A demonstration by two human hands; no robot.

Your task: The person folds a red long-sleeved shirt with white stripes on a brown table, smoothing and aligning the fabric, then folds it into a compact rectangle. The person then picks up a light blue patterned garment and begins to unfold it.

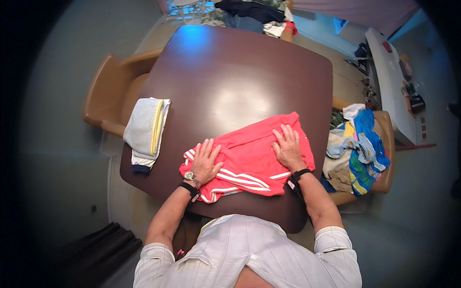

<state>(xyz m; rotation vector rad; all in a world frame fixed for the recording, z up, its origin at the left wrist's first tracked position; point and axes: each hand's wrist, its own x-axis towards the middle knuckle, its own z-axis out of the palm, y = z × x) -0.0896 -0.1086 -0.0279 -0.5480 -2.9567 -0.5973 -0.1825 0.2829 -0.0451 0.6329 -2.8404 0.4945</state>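
A red garment with white stripes (248, 153) lies partly folded on the dark brown table (248, 54), close to its front edge. Flat on the garment's left part rests my left hand (206, 162), fingers spread, with a watch and a black band at the wrist. My right hand (288, 149) presses on the right part, fingers a little apart, a black band around that wrist too. Neither hand grips the cloth. White stripes run along the bunched near edge and at the left end.
Folded grey, yellow-edged cloth (144, 126) sits at the table's left edge. A tan chair (108, 93) stands left. Mixed clothes (356, 154) heap on a chair at right; dark clothes (248, 14) lie beyond the far edge. A white cabinet (389, 82) stands far right.
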